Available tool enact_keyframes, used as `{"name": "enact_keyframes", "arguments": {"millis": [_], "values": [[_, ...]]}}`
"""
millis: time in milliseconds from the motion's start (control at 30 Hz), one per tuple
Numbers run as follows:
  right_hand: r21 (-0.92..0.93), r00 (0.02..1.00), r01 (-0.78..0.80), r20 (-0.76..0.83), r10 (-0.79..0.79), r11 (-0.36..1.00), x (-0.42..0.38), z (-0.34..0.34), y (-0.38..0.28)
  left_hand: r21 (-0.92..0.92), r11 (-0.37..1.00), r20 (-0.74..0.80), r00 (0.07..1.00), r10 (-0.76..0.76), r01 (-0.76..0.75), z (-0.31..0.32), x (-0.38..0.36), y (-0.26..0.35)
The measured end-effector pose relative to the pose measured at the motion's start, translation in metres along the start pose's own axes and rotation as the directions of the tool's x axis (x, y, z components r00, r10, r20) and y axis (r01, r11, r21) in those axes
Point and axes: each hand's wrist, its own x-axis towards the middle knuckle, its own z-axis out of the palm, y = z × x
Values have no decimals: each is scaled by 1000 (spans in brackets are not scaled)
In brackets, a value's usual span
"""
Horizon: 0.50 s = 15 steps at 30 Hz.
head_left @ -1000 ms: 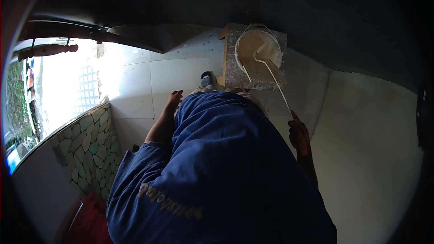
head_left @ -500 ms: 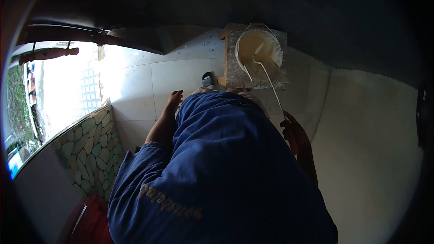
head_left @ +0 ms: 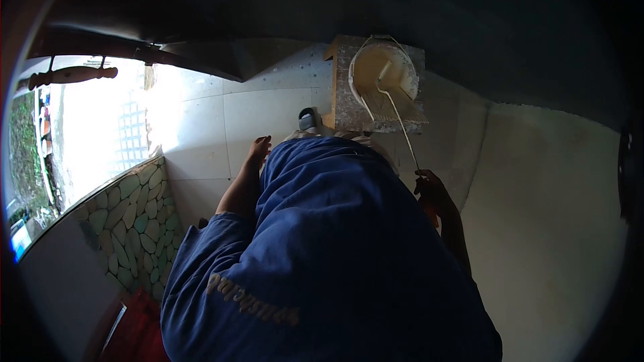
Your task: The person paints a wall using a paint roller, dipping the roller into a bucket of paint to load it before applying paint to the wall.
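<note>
My right hand (head_left: 429,191) is closed round the near end of a long, thin paint roller (head_left: 402,124), at the right of my body. The roller's small head lies inside a round bucket (head_left: 359,84) with cream-coloured paint, against a ribbed board (head_left: 396,106). The bucket rests on a paint-spattered wooden stand (head_left: 345,110). My left hand (head_left: 260,149) hangs beside my blue shirt, fingers loosely bent and apart, with nothing seen in it.
Pale floor tiles (head_left: 261,110) lie ahead, with one shoe (head_left: 308,119) by the stand. A stone-patterned low wall (head_left: 137,224) is at left, near a bright opening. A pale wall (head_left: 550,214) rises at right, and a dark surface (head_left: 469,27) spans the top.
My right hand has moved slightly up and left with the roller, and the roller head has shifted a little up in the bucket. My left hand is almost unchanged.
</note>
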Motion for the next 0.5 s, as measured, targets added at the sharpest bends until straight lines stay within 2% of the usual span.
{"name": "enact_keyframes", "arguments": {"millis": [33,100,233,300,333,400,433,467,500], "values": [[-1,1000,1,1,-1,1000,4,1,5,-1,1000,-1,1000,0,0,0,0,-1],[-86,993,-35,-117,25,996,13,3,17,-25,1000,17,1000,12,-12,-1,2,-4],[-91,992,-4,-125,-8,996,23,4,37,-26,1000,23,1000,15,-14,-3,2,-8],[-243,980,11,-188,-58,970,24,10,39,-25,1000,15,1000,11,-11,-3,1,-8],[-242,980,12,-188,-59,970,23,12,39,-25,1000,14,1000,12,-12,-3,0,-8],[-413,950,-129,-311,-7,902,11,28,9,-26,1000,-2,1000,10,-10,-3,0,-8],[-411,950,-129,-312,-6,903,15,25,27,-24,1000,-2,1000,11,-11,-3,-2,-8],[-574,927,67,-266,-263,816,22,22,52,-27,1000,0,1000,13,-13,-4,-3,-7],[-711,850,240,-176,-497,661,28,19,71,-31,999,2,1000,15,-15,-4,-5,-6]]}}
